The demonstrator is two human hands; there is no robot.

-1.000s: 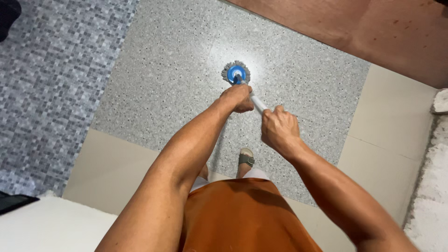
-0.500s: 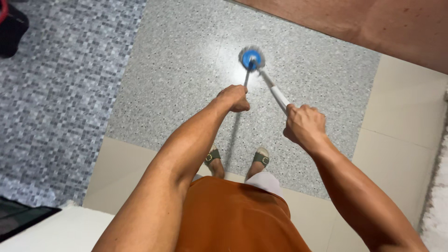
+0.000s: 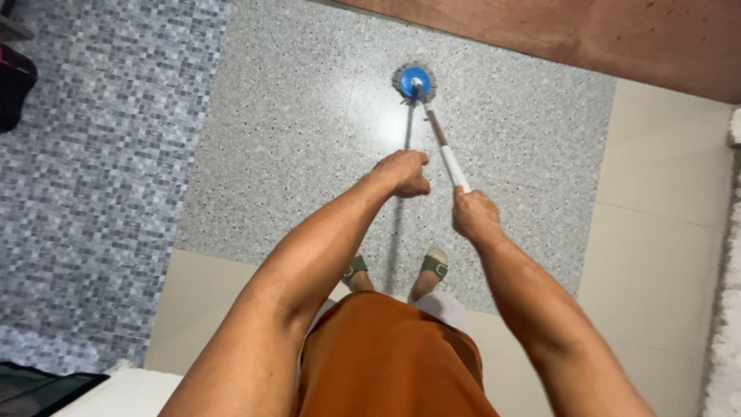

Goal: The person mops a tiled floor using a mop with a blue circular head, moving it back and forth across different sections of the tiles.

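A mop is being held in both hands over the speckled grey floor. The right hand is being kept wrapped around the white part of the handle, fingers closed on it. The left hand is being held as a closed fist just beside the handle; whether the pole is actually being gripped inside it cannot be told, since the visible pole is passing to the right of the fist.

The mop head is being pressed to the floor well ahead of the sandalled feet, near a reddish-brown panel at the top.

Handling, as judged: the pole is being read as light and stiff, smooth and possibly slippery under wet palms; the round head, a blue disc fringed with grey strands, is being read as soft and limp. Hold is best being taken on the pole with the two hands spaced apart, for leverage.

Containers: a dark, partly cropped object is being seen at the left edge on the small-tiled floor; what it is, and whether anything is in it, cannot be told.
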